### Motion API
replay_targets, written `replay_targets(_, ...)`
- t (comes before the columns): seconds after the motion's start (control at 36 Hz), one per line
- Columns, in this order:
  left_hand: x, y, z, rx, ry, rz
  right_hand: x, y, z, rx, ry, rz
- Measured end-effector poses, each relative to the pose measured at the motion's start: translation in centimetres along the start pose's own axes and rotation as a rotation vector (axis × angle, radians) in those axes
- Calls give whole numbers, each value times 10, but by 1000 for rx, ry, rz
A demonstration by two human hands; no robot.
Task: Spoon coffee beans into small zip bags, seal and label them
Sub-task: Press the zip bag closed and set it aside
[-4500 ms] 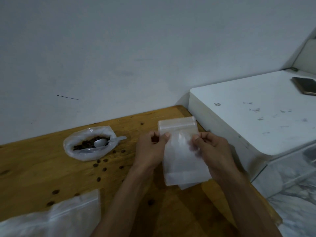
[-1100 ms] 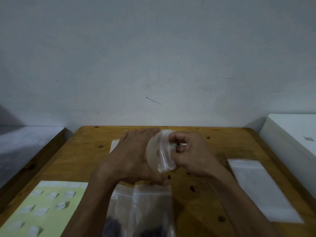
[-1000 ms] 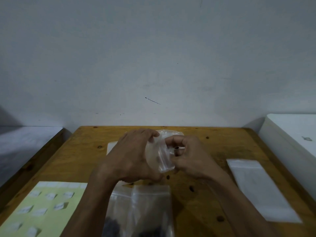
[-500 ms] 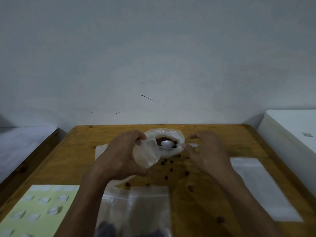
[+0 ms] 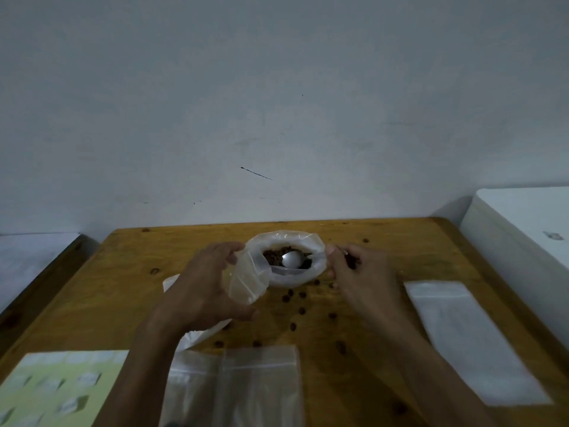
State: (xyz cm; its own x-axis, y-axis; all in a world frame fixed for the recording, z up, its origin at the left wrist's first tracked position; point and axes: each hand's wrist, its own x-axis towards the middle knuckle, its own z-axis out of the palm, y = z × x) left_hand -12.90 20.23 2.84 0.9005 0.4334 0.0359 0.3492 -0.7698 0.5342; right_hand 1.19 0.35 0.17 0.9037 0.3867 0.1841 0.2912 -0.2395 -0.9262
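Note:
A rolled-down plastic bag of coffee beans (image 5: 308, 240) sits at the back middle of the wooden table (image 5: 129, 288). A metal spoon (image 5: 292, 259) lies bowl-up in the beans. My left hand (image 5: 200, 291) holds a small clear zip bag (image 5: 246, 282) by its mouth, just left of the bean bag. My right hand (image 5: 360, 272) is at the bean bag's right rim, its fingertips curled where the spoon's handle runs; the handle itself is hidden.
Loose beans (image 5: 301, 310) are scattered in front of the bean bag. Flat empty zip bags (image 5: 471, 343) lie at the right, more clear bags (image 5: 246, 386) at the near edge. A green label sheet (image 5: 46, 386) lies bottom left. A white box (image 5: 523, 229) borders the table's right side.
Both hands were working the small zip bag's mouth. My right hand has let go of it and moved right to the spoon's handle; my left hand keeps the bag.

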Motion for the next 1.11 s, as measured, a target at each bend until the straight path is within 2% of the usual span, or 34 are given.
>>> replay_targets(0.08, 4, -3, -1, -3, -26, -5, -3, -1, 2, -280, 110, -422)
replay_targets(0.14, 6, -5, -1, -2, -51, -12, -3, 3, 5, -420, 168, -630)
replay_targets(0.25, 10, -3, -2, 7, -120, -36, -5, 16, 11, -541, 156, -728)
replay_targets(0.36, 14, 1, -2, 2, -165, -46, -7, 21, 18, -417, 167, -577)
replay_targets(0.44, 14, 1, 0, -13, -166, -43, -8, 20, 20, -235, 178, -313)
replay_targets(0.56, 12, 0, 2, -41, -166, -35, -9, 16, 30, 113, 109, 102)
replay_targets(0.64, 10, 1, 3, -46, -151, -28, -8, 16, 35, 261, 134, 229)
replay_targets(0.78, 9, 2, 7, -38, -88, -16, 0, 14, 22, 351, 212, 263)
replay_targets(0.92, 9, 1, 11, -41, -39, -37, 3, 0, 3, 381, 235, 208)
replay_targets(1.11, 12, 1, 14, -48, -26, -55, -6, -26, -14, 368, 174, 68)
